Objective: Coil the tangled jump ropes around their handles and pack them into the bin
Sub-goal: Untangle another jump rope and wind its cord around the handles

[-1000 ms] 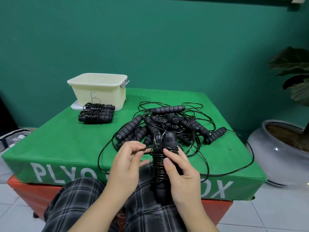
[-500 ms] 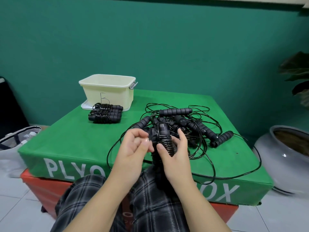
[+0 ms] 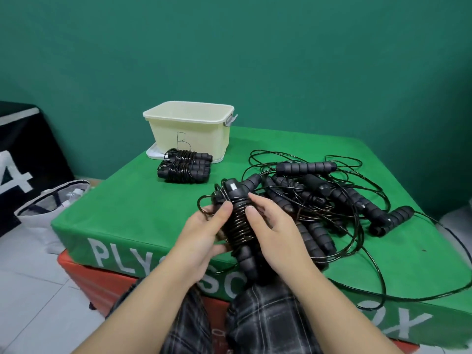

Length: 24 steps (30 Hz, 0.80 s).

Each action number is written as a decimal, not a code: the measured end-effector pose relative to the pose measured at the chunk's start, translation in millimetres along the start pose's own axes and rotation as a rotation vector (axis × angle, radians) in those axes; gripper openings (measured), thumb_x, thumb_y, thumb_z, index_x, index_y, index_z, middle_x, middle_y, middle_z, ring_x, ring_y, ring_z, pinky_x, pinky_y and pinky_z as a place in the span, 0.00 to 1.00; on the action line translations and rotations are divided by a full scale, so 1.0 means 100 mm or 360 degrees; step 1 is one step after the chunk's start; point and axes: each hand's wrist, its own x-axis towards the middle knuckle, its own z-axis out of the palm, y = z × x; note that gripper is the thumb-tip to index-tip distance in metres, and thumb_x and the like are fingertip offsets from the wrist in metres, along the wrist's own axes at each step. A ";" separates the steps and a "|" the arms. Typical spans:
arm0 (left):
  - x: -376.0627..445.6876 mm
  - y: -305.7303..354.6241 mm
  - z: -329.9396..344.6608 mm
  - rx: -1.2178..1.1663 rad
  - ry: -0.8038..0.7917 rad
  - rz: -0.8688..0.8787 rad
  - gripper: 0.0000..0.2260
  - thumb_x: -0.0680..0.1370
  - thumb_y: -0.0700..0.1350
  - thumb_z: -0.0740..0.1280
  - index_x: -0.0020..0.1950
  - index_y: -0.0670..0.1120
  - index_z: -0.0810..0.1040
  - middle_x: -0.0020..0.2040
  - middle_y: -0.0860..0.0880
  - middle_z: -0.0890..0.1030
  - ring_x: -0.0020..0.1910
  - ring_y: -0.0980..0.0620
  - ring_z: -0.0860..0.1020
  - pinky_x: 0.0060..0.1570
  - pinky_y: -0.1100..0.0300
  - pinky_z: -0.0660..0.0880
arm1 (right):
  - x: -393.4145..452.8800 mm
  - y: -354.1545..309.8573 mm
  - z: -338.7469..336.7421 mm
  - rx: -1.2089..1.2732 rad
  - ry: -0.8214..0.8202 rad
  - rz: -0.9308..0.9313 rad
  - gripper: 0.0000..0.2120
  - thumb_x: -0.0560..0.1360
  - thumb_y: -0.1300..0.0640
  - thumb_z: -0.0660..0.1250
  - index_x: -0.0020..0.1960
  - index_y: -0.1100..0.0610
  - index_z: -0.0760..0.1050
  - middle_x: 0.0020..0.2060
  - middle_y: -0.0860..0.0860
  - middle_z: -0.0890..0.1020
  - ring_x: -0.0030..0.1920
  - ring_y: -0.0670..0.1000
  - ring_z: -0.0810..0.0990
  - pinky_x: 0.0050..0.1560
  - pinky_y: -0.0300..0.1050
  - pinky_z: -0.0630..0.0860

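I hold a coiled jump rope (image 3: 238, 221) upright over the near edge of the worktop (image 3: 132, 213) — my left hand (image 3: 204, 235) grips it from the left with the thumb on the coils, my right hand (image 3: 275, 231) from the right, fingers curled round it. Just right of it lies the tangled pile of ropes (image 3: 321, 200), loose cord trailing off the edge. Farther back, a stack of wound ropes (image 3: 185, 167) touches the front of the cream bin (image 3: 190, 131) — marked with a letter. A grey pot (image 3: 457, 221) shows at the far right.
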 end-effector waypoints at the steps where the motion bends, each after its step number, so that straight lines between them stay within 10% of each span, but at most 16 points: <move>1: 0.07 0.00 -0.07 -0.0037 0.0094 0.0003 0.20 0.66 0.53 0.70 0.54 0.45 0.78 0.48 0.47 0.84 0.48 0.48 0.80 0.43 0.49 0.80 | 0.06 0.00 0.03 -0.0032 -0.0005 -0.0027 0.12 0.78 0.51 0.65 0.62 0.47 0.76 0.58 0.43 0.80 0.60 0.40 0.76 0.65 0.45 0.71; 8: 0.64 0.23 -0.55 -0.0238 0.0763 -0.0010 0.17 0.75 0.54 0.68 0.53 0.42 0.71 0.45 0.49 0.78 0.42 0.48 0.79 0.43 0.52 0.78 | 0.40 0.11 0.13 -0.0017 0.0191 -0.0012 0.13 0.79 0.60 0.62 0.54 0.42 0.73 0.54 0.39 0.78 0.53 0.35 0.75 0.56 0.33 0.72; 13: 1.16 0.39 -0.81 -0.0365 0.0956 -0.0070 0.20 0.78 0.52 0.65 0.63 0.41 0.68 0.62 0.43 0.75 0.48 0.43 0.78 0.49 0.51 0.79 | 0.51 0.27 0.16 -0.0015 0.0260 0.0042 0.15 0.78 0.64 0.62 0.52 0.43 0.73 0.52 0.40 0.77 0.52 0.31 0.74 0.48 0.23 0.68; 24: 1.83 0.30 -0.93 -0.0068 0.1157 -0.0193 0.07 0.80 0.45 0.64 0.45 0.43 0.70 0.48 0.48 0.77 0.45 0.43 0.82 0.51 0.55 0.78 | 0.57 0.42 0.18 0.0083 0.0346 0.0107 0.16 0.76 0.66 0.64 0.49 0.45 0.75 0.49 0.43 0.80 0.50 0.42 0.78 0.53 0.41 0.74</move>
